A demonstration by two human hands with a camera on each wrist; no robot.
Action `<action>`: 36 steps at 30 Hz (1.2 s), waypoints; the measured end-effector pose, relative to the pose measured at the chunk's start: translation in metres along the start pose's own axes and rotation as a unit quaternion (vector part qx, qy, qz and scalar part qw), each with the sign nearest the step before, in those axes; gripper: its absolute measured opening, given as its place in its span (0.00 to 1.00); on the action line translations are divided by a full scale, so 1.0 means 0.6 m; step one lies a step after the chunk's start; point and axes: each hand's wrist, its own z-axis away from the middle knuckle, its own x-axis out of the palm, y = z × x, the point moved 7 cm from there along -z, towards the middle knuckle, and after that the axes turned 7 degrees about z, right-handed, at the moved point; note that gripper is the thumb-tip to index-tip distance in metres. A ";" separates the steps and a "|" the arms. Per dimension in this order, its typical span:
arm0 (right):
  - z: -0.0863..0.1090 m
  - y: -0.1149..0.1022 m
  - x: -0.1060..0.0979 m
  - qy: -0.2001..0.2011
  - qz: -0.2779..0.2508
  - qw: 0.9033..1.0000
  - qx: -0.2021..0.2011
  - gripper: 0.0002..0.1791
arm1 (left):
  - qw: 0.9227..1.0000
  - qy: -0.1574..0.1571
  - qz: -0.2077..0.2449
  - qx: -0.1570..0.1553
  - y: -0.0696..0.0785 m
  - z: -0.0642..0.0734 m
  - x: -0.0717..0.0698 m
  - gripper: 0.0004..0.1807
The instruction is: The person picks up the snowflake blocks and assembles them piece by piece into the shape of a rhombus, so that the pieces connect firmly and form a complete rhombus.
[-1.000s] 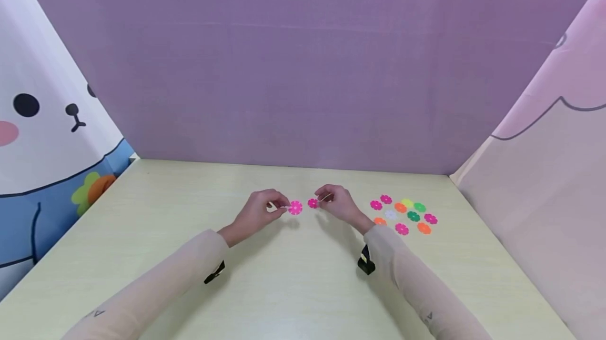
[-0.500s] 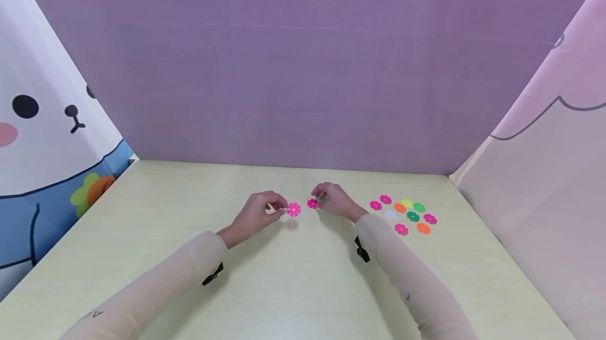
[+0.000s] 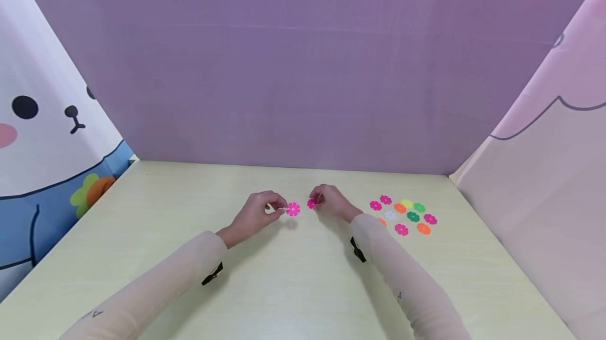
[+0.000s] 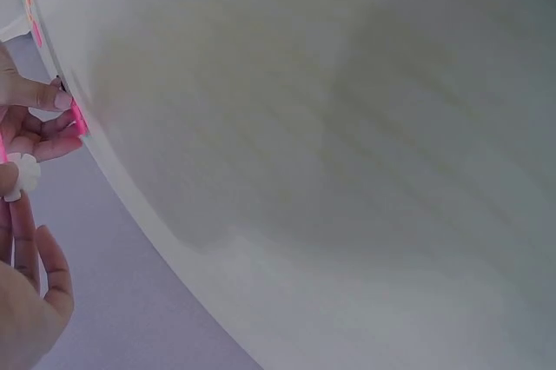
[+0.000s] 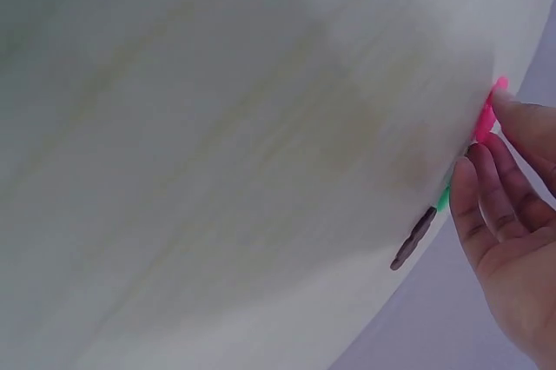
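Fingers and thumb of the left hand are pressed together on the rim of a bright pink flower piece, which is held just above the table, with a faint shadow cast below it. In the left wrist view a white flower piece is also seen pinched at the left thumb. By the right hand a deeper pink flower piece is grasped between thumb and fingertips, near the bright pink one but apart from it; whether it is lifted or rested on the table cannot be told. Beneath those fingertips, in the right wrist view, a green piece and a dark piece are seen nearly edge-on.

To the right, flower-shaped pieces are spread flat on the table: pink ones, orange ones, a yellow one, a dark green one, a lighter green one and a pale one. One of the orange ones is partly covered by the right sleeve. The far side is bounded by a purple backdrop, and the left by a cloth on which a cartoon animal is printed.
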 end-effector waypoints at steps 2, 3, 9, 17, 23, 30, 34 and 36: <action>-0.001 0.000 0.000 0.003 0.000 1.000 0.005 0.14 | 1.000 0.001 -0.003 0.003 0.000 0.000 0.000 0.07; -0.001 0.000 -0.002 0.006 -0.001 1.000 0.007 0.13 | 1.000 0.001 -0.003 0.004 0.000 0.000 0.000 0.07; 0.009 -0.008 -0.014 0.029 -0.025 0.999 0.000 0.09 | 1.000 0.002 -0.003 0.000 -0.001 0.000 0.001 0.07; 0.023 -0.008 -0.034 0.067 -0.092 0.993 0.011 0.09 | 1.000 0.001 -0.002 -0.006 0.001 0.001 -0.002 0.07; 0.042 -0.016 -0.052 0.097 -0.144 0.985 0.018 0.06 | 1.000 0.001 -0.003 -0.002 0.007 0.001 -0.005 0.07; 0.063 -0.030 -0.056 0.081 -0.212 0.973 0.027 0.06 | 1.000 0.003 -0.003 -0.002 0.009 0.000 -0.006 0.08; 0.070 -0.040 -0.053 0.088 -0.224 0.970 0.025 0.05 | 1.000 0.003 -0.001 0.001 0.009 -0.001 -0.006 0.08; 0.073 -0.047 -0.051 0.094 -0.227 0.969 0.015 0.05 | 1.000 0.004 0.001 0.003 0.010 -0.001 -0.006 0.07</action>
